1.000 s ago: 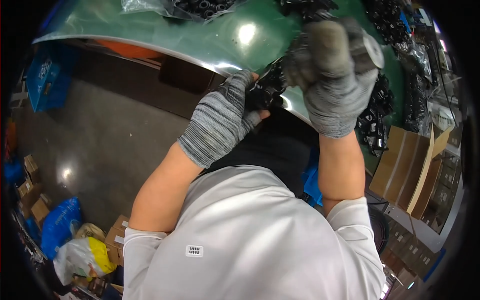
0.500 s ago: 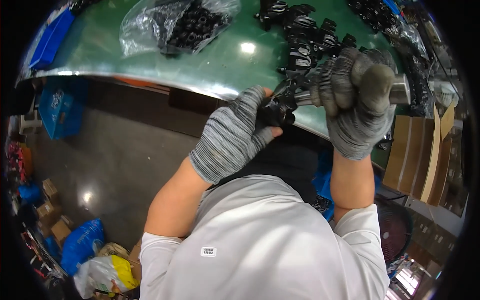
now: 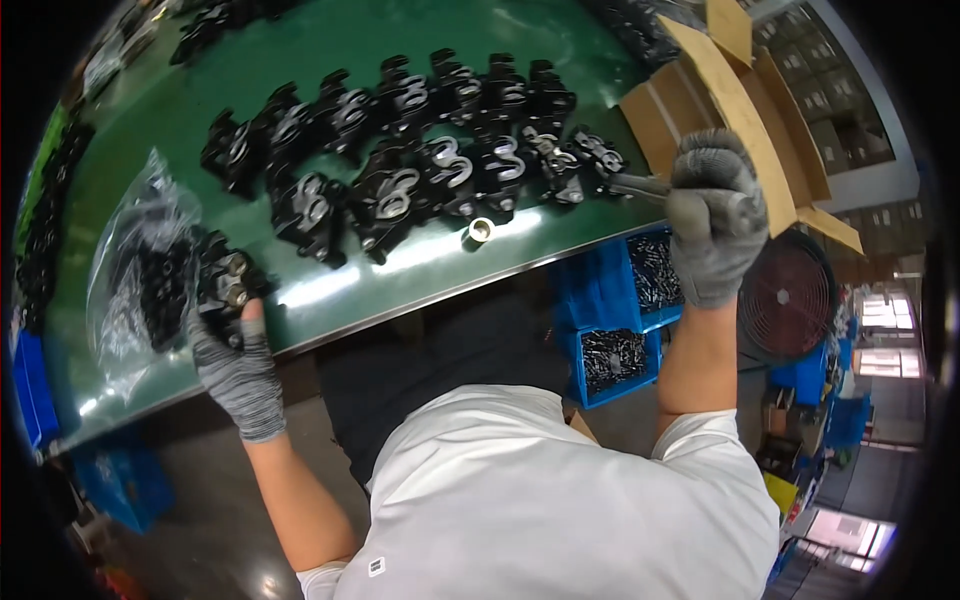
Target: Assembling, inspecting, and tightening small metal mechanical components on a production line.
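Head view. The surface, green and glossy, has its front edge toward the person. The left hand, in a striped grey glove with bare fingertips, reaches over the front edge near the left front corner, thumb and fingers moderately parted and closed about a black fitting. This fitting lies just beside a clear plastic bag of small black pieces, which borders it on the left. The right hand, gloved alike, is balled into a fist around a tool, whose grey shaft points left, toward the right end of the surface; the rest of the tool is hidden. Between the hands stand two rows of black clamps with silvery loops, taking up the middle of the surface. A small metallic ring lies near the front edge. An open cardboard box crowds the right edge, directly behind the right hand. Below the front edge, toward its right end, are blue bins of small dark parts; a round fan stands farther right. A blue tray sits at the left edge.
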A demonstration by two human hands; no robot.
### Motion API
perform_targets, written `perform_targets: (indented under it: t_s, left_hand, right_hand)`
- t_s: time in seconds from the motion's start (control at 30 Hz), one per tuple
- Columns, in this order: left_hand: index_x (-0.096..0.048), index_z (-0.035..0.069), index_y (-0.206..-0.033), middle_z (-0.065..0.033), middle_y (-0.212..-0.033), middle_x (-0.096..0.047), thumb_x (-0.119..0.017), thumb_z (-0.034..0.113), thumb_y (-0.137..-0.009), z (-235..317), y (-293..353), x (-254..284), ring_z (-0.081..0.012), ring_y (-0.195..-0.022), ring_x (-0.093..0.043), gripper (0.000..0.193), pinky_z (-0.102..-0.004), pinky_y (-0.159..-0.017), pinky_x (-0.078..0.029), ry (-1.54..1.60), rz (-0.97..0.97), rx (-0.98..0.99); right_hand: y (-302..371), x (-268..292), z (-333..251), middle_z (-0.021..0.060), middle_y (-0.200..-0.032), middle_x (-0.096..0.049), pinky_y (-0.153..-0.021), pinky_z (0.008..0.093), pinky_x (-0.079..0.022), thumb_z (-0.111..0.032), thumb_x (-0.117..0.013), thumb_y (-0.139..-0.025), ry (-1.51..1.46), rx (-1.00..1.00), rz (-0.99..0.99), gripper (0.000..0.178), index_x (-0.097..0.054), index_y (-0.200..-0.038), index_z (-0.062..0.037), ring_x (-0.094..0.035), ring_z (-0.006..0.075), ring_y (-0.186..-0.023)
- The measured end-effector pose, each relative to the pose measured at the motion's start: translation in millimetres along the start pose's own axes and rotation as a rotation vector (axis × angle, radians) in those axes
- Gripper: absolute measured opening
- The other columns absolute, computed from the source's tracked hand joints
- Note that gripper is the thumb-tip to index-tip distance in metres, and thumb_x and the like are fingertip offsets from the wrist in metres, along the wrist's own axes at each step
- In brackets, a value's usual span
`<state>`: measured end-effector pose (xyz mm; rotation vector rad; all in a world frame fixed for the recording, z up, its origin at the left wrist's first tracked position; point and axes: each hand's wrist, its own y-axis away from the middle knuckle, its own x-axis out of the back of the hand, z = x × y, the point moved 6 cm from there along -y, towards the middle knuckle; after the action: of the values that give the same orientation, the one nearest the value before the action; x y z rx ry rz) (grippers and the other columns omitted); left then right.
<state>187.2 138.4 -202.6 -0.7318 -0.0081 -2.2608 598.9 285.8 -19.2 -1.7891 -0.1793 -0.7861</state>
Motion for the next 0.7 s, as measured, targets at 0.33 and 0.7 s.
perform_targets:
  t_s: [0.33,0.7]
  left_hand:
    - [-0.053,0.003,-0.141,-0.0187,-0.138,-0.054,-0.080,0.026,-0.090,92.2,44.0,-45.7,-0.0323,-0.121,-0.059,0.062,-0.0406,-0.104,-0.048,0.073,-0.127,-0.439]
    - [-0.046,0.006,-0.149,-0.0204,-0.136,-0.053,-0.079,0.010,-0.086,90.4,-23.8,-91.0,-0.0359,-0.118,-0.059,0.071,-0.0395,-0.104,-0.049,-0.052,-0.032,-0.396]
  right_hand:
    - [149.6,44.4,145.0,0.0086,-0.107,-0.071,-0.089,0.0343,-0.054,-0.014,-0.083,-0.088,0.514,-0.613,0.204,0.023,-0.071,-0.106,-0.0050,-0.067,0.0204,-0.098]
    - [202.6,-3.1,200.1,0.0134,-0.130,-0.067,-0.101,0.0368,-0.052,-0.016,-0.077,-0.093,0.216,-0.697,-0.009,0.045,-0.062,-0.133,-0.0009,-0.066,0.0269,-0.115]
